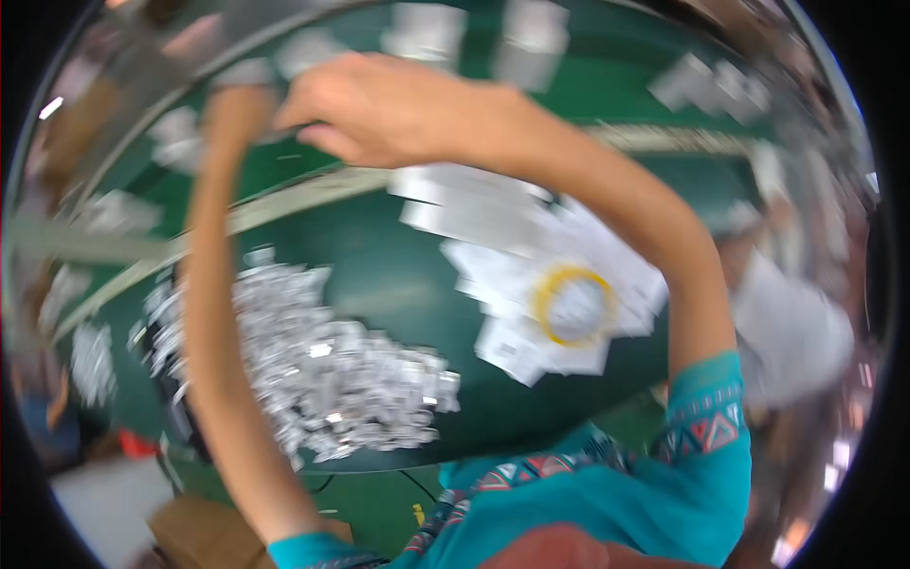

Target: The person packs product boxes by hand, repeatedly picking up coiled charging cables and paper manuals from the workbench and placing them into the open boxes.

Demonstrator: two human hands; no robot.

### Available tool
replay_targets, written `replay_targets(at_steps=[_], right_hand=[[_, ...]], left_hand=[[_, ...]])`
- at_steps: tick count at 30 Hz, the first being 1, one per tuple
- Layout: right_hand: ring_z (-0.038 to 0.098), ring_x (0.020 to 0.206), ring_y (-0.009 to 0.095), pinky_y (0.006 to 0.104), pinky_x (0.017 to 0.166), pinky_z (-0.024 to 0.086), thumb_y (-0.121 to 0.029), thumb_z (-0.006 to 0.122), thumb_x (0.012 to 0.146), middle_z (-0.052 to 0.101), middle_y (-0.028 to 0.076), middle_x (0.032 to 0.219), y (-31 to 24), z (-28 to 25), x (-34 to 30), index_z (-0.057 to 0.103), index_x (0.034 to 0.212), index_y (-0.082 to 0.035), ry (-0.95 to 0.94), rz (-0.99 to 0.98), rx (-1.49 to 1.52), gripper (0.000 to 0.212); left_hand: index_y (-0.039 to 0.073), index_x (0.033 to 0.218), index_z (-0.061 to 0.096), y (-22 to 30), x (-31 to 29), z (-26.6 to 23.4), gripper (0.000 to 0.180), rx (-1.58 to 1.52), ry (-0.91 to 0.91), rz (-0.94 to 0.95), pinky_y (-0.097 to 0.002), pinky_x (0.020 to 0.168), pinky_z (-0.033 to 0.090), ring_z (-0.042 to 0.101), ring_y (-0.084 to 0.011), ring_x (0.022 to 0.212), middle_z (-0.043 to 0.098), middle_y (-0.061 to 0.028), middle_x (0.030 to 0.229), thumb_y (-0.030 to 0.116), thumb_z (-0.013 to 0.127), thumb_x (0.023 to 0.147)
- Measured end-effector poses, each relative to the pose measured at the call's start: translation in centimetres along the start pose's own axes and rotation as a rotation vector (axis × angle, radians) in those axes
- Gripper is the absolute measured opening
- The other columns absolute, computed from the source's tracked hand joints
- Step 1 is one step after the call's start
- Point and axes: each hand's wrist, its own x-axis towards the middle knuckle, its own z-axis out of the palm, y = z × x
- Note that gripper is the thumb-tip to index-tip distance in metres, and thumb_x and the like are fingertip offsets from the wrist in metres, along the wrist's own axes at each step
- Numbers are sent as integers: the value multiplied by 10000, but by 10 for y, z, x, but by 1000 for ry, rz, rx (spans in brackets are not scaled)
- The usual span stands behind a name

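Observation:
My left hand (239, 106) reaches to the far side of the table, smeared by motion. A blurred whitish thing (248, 74) shows at its fingers; whether the hand holds it I cannot tell. Close to it on the right is my right hand (365, 106), its fingers curled inward and closed toward the left hand. What they hold, if anything, does not show. Beneath my left forearm spreads a heap of small silvery-white packets (332, 379). Below my right forearm lie fanned white paper sheets (493, 213) with a yellow tape roll (574, 305) on top.
A pale rail (303, 201) separates the dark green table (379, 284) from a brighter green belt (607, 71) beyond. White stacks (531, 43) and loose white pieces (711, 87) lie on it. Other people are blurred at both sides. A cardboard box (204, 531) stands below the table at lower left.

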Motion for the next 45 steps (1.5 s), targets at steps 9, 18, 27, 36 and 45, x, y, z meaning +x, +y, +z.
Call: replay_targets(at_steps=[9,18,27,36,45], right_hand=[[658,878,196,361,785,537,-277,808,873,701,90,962,-28,-146,-371,670,1115,-8,-47,1190,25,387],[515,655,105,277,573,418,-47,895,622,547,5,668,-48,-135,-475,611,724,-23,-21,1347,-58,303],[499,677,42,228,574,384,-142,777,886,585,-24,756,-4,-144,-283,640,879,-30,473,791,40,177],[689,787,203,324,669,538,-124,775,830,711,64,899,21,-34,21,672,1062,-57,545,194,229,262],[717,809,359,450,662,585,-10,680,780,715,148,929,53,81,64,715,1013,-87,-13,13,-582,248]], left_hand=[[104,1123,766,-1,-13,-3,382,-432,370,-694,-447,997,495,633,-355,1167,672,-199,1243,420,654,940],[55,1098,674,98,-53,-112,297,-594,677,-254,-457,862,503,607,-347,1058,628,-154,1068,33,690,802],[67,1256,638,104,-12,-77,497,-697,351,-502,-521,912,534,628,-479,1092,602,-241,1247,138,802,792],[55,1023,741,95,-19,-92,348,-1040,268,-392,-442,872,539,698,-368,963,741,-164,997,198,870,732],[53,1004,740,76,-46,-74,309,-1111,191,-411,-420,807,536,696,-330,867,735,-140,931,159,873,745]])
